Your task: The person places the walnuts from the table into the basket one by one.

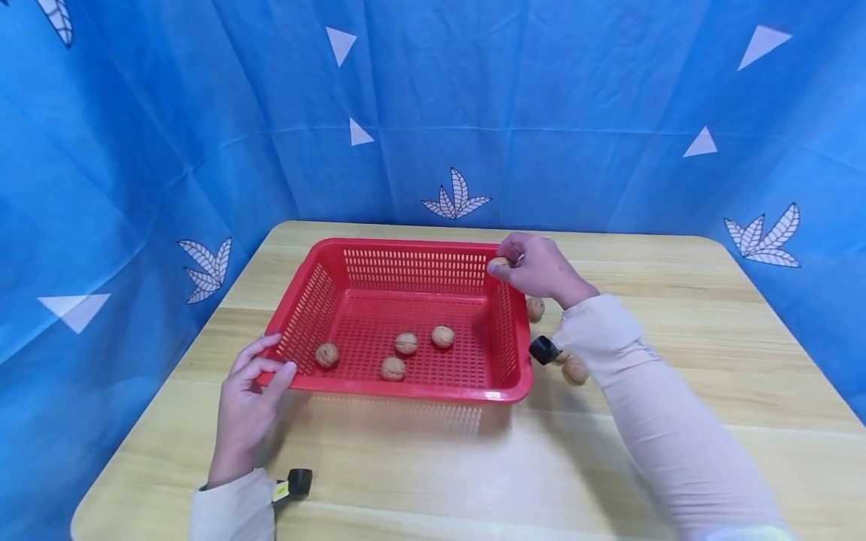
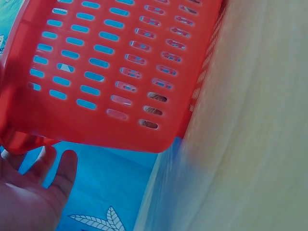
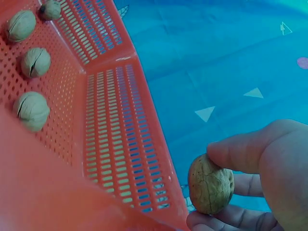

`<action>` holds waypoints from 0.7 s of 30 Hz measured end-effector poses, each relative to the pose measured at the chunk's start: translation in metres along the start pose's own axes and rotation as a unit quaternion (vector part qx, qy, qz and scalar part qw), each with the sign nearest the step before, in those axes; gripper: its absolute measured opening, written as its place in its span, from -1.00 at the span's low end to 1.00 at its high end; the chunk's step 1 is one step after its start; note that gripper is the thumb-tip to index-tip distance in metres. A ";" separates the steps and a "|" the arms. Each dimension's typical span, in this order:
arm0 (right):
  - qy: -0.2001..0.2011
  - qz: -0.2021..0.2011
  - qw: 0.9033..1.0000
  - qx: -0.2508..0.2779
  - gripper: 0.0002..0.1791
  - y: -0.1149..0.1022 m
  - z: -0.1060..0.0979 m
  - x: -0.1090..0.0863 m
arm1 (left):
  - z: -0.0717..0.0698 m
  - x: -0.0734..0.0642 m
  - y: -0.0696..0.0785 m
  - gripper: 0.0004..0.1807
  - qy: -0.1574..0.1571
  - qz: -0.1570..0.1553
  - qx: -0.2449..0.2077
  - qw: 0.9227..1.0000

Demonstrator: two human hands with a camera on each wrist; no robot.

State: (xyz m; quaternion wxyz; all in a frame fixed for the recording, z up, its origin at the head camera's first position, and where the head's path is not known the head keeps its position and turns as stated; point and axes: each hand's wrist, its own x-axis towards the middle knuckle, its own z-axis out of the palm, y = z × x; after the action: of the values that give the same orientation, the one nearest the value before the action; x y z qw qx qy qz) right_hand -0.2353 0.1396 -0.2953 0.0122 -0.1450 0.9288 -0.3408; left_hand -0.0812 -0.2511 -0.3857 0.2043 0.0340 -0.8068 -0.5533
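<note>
A red plastic basket (image 1: 413,389) with slotted walls stands on the table; several walnuts (image 1: 443,336) lie spread over its floor. My left hand (image 1: 246,406) grips the rim at the near left corner, thumb on the upper side and fingers along the outside, as the left wrist view partly shows. Over the far right corner of the basket, my right hand (image 1: 541,267) pinches one walnut (image 3: 211,185) between thumb and fingers. That walnut is at rim height, apart from those inside. Beside the basket's right wall, loose walnuts (image 1: 575,370) rest on the table, partly hidden by the right sleeve.
The wooden table (image 1: 419,481) has pale grain and rounded corners. A blue curtain (image 1: 575,90) with white leaf and triangle prints hangs behind it and along the sides. Each wrist carries a small black camera (image 1: 300,482).
</note>
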 end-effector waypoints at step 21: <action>-0.042 -0.016 0.999 0.017 -0.74 -0.012 0.018 0.006 | -0.001 -0.001 -0.004 -0.76 -0.005 -0.019 0.019 1.000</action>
State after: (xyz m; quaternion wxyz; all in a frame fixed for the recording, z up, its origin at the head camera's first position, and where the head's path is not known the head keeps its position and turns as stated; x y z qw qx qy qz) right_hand -0.2353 0.1181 -0.3016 0.0480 -0.1736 0.9192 -0.3503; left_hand -0.0809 -0.2536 -0.3892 0.1896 0.0504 -0.8172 -0.5419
